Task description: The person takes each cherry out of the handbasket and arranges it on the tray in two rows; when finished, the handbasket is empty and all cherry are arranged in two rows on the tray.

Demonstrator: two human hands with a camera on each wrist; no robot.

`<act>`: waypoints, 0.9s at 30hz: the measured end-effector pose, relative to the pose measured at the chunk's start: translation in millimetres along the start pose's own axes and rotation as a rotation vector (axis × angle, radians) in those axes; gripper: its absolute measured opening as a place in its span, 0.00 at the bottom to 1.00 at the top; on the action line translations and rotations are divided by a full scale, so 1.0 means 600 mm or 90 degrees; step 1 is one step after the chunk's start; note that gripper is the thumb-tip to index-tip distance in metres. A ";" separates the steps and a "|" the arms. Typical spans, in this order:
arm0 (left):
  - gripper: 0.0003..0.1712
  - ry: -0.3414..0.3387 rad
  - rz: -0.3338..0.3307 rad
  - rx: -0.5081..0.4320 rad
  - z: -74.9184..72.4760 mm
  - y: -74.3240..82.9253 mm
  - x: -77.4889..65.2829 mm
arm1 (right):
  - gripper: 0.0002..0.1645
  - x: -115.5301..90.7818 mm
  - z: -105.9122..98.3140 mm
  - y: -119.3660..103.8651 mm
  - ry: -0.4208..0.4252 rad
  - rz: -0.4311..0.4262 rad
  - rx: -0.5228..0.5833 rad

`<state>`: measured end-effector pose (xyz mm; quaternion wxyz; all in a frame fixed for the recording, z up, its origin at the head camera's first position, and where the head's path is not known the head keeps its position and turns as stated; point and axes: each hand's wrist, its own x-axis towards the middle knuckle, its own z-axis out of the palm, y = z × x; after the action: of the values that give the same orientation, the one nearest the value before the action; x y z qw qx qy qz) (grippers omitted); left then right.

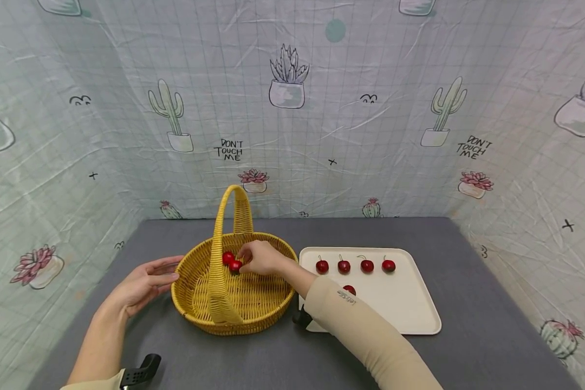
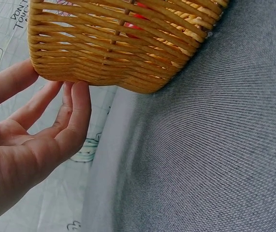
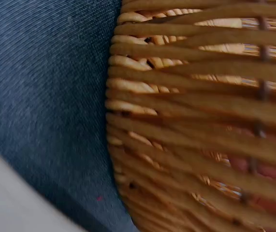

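Note:
A yellow wicker basket [image 1: 246,319] with a tall arched handle [image 1: 216,271] stands at the left of the table. Two red cherries [image 1: 228,258] lie inside, close together behind the handle. My right hand [image 1: 262,258] reaches over the right rim into the basket. Its curled thumb and fingers pinch the nearer cherry [image 1: 235,266] at its right side. With lightly bent fingers, my left hand [image 1: 143,281] touches the basket's left side. The left wrist view shows those fingertips against the woven wall [image 2: 104,53]. In the right wrist view the weave [image 3: 186,111] hides most of the right hand.
A cream tray [image 1: 419,303] lies to the right of the basket, with a row of several stemmed cherries [image 1: 343,266] near its back edge. Another cherry [image 1: 349,290] shows just behind the right sleeve [image 1: 365,330], which covers part of the tray. Patterned cloth [image 1: 331,162] surrounds the grey table [image 1: 214,363].

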<state>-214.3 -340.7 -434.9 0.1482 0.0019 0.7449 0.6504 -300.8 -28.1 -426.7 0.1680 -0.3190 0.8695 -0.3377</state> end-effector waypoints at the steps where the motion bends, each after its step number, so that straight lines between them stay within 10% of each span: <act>1: 0.43 0.000 0.000 0.001 0.000 -0.001 0.000 | 0.19 0.002 0.003 0.000 0.001 0.006 -0.002; 27: 0.42 0.000 0.000 0.013 0.002 0.000 -0.001 | 0.12 0.017 0.017 -0.006 -0.017 0.044 -0.020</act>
<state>-213.3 -339.7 -434.8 0.1486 0.0034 0.7515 0.6428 -301.9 -41.9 -432.4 0.1859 -0.2958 0.8828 -0.3141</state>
